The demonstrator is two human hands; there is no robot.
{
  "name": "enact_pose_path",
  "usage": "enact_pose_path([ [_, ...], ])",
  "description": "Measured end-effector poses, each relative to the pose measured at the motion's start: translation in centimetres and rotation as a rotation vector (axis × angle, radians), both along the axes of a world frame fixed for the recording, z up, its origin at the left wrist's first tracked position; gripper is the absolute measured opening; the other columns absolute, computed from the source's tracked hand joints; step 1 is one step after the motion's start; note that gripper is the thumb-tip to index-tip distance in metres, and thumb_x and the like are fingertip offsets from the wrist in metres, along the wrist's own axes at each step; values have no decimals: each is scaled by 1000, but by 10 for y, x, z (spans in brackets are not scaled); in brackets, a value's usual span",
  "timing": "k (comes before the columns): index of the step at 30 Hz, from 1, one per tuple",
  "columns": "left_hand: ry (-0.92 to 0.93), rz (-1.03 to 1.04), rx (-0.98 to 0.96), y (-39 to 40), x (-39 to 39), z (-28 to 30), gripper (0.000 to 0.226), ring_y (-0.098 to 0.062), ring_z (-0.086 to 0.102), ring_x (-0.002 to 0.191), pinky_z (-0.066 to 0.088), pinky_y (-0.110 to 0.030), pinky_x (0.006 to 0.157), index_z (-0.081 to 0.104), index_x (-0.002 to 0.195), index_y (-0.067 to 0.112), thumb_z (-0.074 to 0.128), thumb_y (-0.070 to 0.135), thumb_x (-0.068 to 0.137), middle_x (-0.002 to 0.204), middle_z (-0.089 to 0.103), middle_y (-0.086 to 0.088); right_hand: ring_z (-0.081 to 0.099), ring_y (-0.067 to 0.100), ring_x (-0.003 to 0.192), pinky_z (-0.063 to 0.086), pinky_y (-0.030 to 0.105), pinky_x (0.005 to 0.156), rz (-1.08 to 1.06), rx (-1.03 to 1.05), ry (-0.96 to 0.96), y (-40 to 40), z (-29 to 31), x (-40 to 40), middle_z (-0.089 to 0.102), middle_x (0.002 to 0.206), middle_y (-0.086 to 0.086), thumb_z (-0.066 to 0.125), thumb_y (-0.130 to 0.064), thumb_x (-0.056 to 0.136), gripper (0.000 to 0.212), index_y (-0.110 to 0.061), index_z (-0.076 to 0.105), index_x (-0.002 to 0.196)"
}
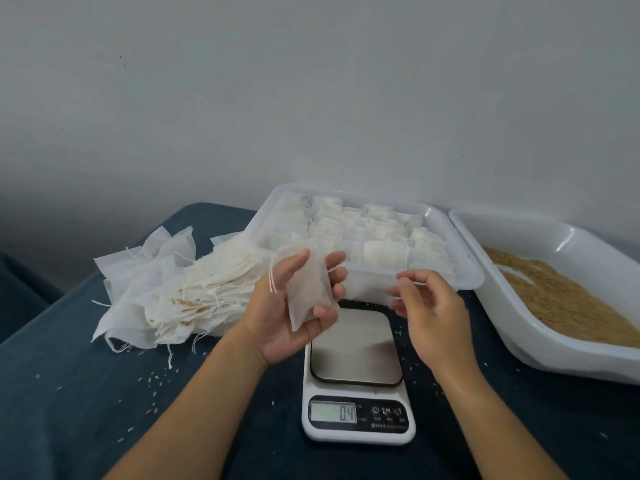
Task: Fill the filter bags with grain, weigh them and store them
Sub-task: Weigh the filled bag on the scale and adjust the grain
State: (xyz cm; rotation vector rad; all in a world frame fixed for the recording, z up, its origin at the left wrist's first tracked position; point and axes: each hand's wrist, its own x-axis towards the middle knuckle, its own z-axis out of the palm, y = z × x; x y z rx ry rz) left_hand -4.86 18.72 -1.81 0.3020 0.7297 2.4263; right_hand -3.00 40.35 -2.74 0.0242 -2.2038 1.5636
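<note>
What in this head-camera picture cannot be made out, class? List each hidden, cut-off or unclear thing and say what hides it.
- Filter bag in the left hand: its contents cannot be told through the paper.
- Scale: far edge hidden by both hands; button labels too small.
- Grain tray: cut off by the right edge.
- Storage tray: bags too tightly packed to count.
- Right hand: string between its fingers thin and blurred.

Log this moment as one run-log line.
left hand holds filter bag | right hand pinches drawstring | scale bare
</note>
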Motion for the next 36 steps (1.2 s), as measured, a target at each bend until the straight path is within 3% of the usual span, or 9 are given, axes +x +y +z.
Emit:
enact_pose_path([
  [4,92,-150,-147,11,8,-5,56,-16,62,83,47,-20,53,74,117,6,87,42,76,101,65,-9,70,6,106,56,31,92,339,-67,-41,-5,13,5,74,108,-15,58,-57,93,31,-38,71,115],
  [7,170,-205,-231,18,10,-8,57,-17,62,85,47,-20,55,68,122,7,82,45,82,101,65,-10,65,13,73,57,30,84,603,-56,-116,-8,16,11,69,81,0,60,-36,102,24,-22,73,116],
  [12,290,-236,-290,22,11,-12,56,-18,64,98,50,-23,68,64,131,11,76,46,88,112,64,-11,61,11,60,53,27,60,561,-107,-60,-12,11,13,72,78,7,69,-15,98,8,-14,77,100],
  [17,437,6,-434,20,1,-16,76,-28,59,129,52,-36,101,54,145,11,80,43,81,142,60,-15,72,12,85,58,27,73,380,-108,68,-4,12,9,77,91,0,70,-23,96,8,-18,76,93],
  [21,415,328,-532,27,-3,-19,38,-27,69,107,57,-33,88,70,118,9,80,23,84,115,74,-14,72,16,86,60,33,80,253,-97,42,1,6,3,76,90,-2,71,-24,97,9,-17,75,92],
  [27,431,483,-661,29,-6,-24,22,-22,74,96,59,-30,83,72,106,7,73,24,92,102,77,-10,73,8,87,60,31,79,255,3,-10,5,1,-1,77,91,-9,67,-27,100,9,-21,73,98],
  [30,510,578,-822,25,-8,-27,7,-17,71,86,62,-47,83,69,93,13,69,19,98,88,75,-1,74,11,88,61,40,82,233,60,-31,4,-1,-2,78,92,-8,65,-26,101,9,-20,71,101],
  [33,668,674,-1036,23,-7,-29,16,-21,69,80,61,-52,84,65,86,28,67,20,99,80,71,5,73,8,86,60,32,78,230,106,-17,6,-2,-2,78,91,-11,65,-23,101,7,-18,70,100],
  [36,694,654,-1041,22,-5,-27,16,-18,69,76,62,-39,73,64,83,30,67,23,96,78,71,4,73,4,87,56,19,72,273,118,-52,12,-2,-3,78,93,-14,65,-22,101,4,-21,69,102],
])
